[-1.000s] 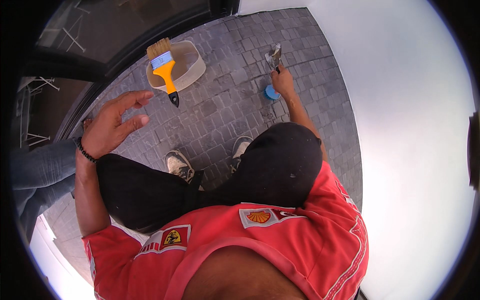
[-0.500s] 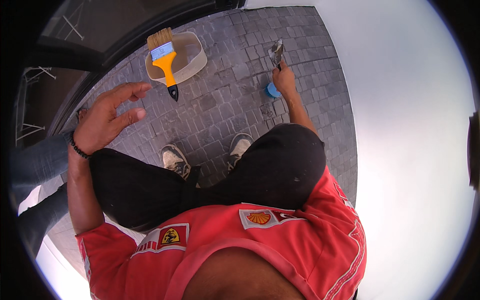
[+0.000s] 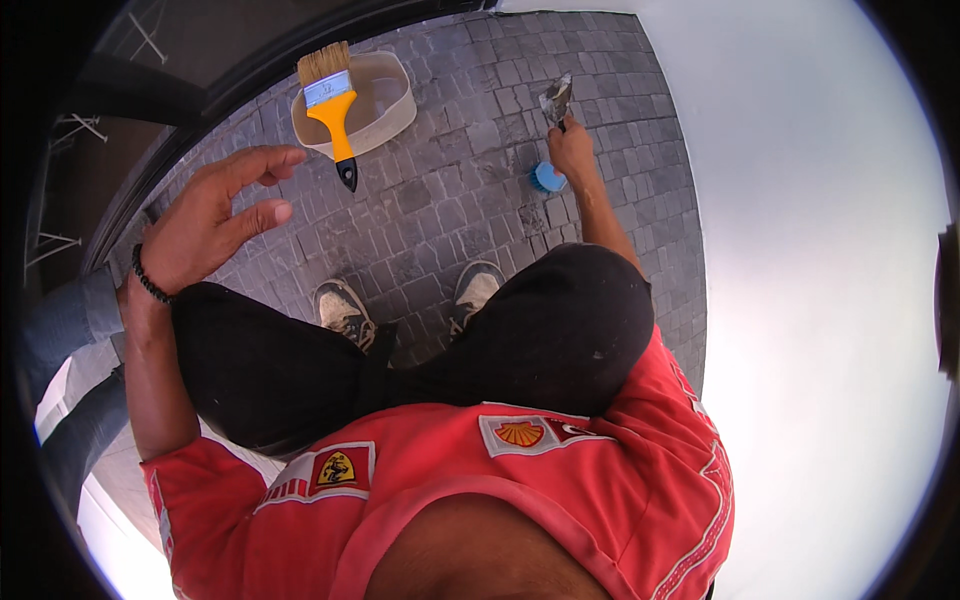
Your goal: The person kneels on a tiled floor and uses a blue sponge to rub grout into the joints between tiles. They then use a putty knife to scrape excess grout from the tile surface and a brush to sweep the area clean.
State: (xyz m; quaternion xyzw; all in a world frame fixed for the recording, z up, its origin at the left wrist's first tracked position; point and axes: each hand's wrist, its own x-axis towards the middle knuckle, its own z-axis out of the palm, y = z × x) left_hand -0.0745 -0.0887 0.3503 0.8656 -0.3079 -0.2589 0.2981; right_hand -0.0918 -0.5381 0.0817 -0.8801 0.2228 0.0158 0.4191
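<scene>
My left hand (image 3: 210,220) hovers open, fingers curved and apart, left of a paintbrush (image 3: 334,118) with a yellow handle, black tip and pale bristles. The brush lies across an oval, off-white tub (image 3: 390,127) holding some cloudy liquid. My right hand (image 3: 571,150) grips the dark handle of a metal scraper (image 3: 556,98), its blade pointing away from me over the paving. A blue round scrub brush (image 3: 548,178) sits on the pavers just left of that hand, partly behind it.
Grey cobbled paving (image 3: 450,200) lies around my feet. A white wall (image 3: 800,250) rises at the right. A dark-framed glass pane (image 3: 150,90) runs along the upper left. Another person's jeans-clad legs (image 3: 70,320) are close at my left.
The whole view has shifted slightly, with tub and pavers higher in frame. My left hand sits higher and further left. My right hand still holds the scraper. The other person's legs have moved.
</scene>
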